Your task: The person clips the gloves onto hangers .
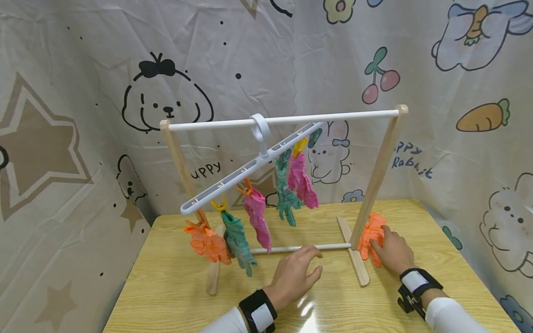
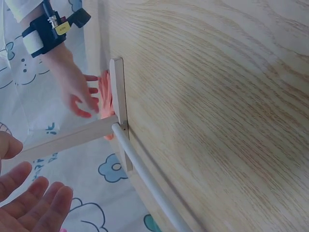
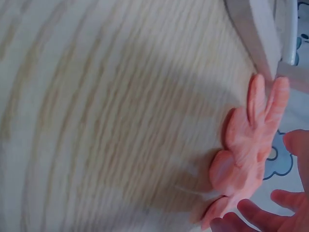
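An orange knit glove lies on the table just outside the rack's right foot. My right hand reaches over it with thumb and fingers spread. In the right wrist view the fingertips come right to one end of the glove. My left hand hovers in front of the rack, fingers loosely bent and holding nothing. From a white hanger, tilted down toward the left, hang another orange glove, green gloves and pink gloves, held by orange and yellow clothespins.
The hanger hooks over the white top bar of a wooden rack. Its right post stands between my hands, with a flat foot on the table. A low white bar runs between the posts. Behind hangs a printed curtain.
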The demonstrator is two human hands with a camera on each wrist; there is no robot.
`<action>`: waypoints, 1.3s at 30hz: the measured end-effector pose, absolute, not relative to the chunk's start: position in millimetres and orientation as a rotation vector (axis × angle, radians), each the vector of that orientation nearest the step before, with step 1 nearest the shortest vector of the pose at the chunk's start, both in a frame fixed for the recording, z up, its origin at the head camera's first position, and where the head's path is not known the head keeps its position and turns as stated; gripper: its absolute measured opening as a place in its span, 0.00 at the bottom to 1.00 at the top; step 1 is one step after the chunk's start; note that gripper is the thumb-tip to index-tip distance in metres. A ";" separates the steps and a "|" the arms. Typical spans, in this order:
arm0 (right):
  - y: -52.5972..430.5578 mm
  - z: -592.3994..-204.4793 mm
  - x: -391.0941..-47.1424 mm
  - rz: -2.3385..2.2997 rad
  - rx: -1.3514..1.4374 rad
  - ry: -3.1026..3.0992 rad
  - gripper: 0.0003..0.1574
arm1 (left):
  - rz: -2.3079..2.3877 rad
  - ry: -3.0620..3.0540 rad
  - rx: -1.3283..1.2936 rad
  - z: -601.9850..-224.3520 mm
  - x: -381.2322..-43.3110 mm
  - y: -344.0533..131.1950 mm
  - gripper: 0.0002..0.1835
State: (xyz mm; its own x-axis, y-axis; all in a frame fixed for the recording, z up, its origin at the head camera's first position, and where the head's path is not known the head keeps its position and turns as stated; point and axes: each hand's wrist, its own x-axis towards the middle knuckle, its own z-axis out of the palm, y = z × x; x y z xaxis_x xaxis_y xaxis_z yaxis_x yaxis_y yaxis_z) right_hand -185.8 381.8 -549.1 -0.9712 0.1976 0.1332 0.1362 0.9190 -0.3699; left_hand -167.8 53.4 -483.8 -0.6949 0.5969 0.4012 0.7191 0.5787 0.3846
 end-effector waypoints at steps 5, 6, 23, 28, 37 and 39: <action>386.4 -555.6 -188.0 0.495 -0.270 -2.980 0.38 | -0.780 -2.587 -1.099 -483.7 -168.4 53.7 0.12; 386.8 -556.0 -188.0 0.480 -0.279 -2.994 0.37 | -0.779 -2.589 -1.100 -483.3 -168.5 53.6 0.12; 383.3 -557.4 -177.8 0.437 -0.145 -2.976 0.03 | -0.782 -2.592 -1.095 -484.8 -168.2 52.1 0.11; 376.2 -554.2 -175.2 0.435 -0.121 -2.959 0.05 | -0.780 -2.607 -1.098 -485.0 -168.1 50.4 0.11; 376.1 -564.4 -174.5 0.381 -0.083 -2.932 0.07 | -0.761 -2.608 -1.102 -485.2 -168.1 49.7 0.11; 377.6 -566.4 -173.2 0.389 -0.099 -2.938 0.07 | -0.758 -2.614 -1.105 -485.1 -167.8 50.0 0.11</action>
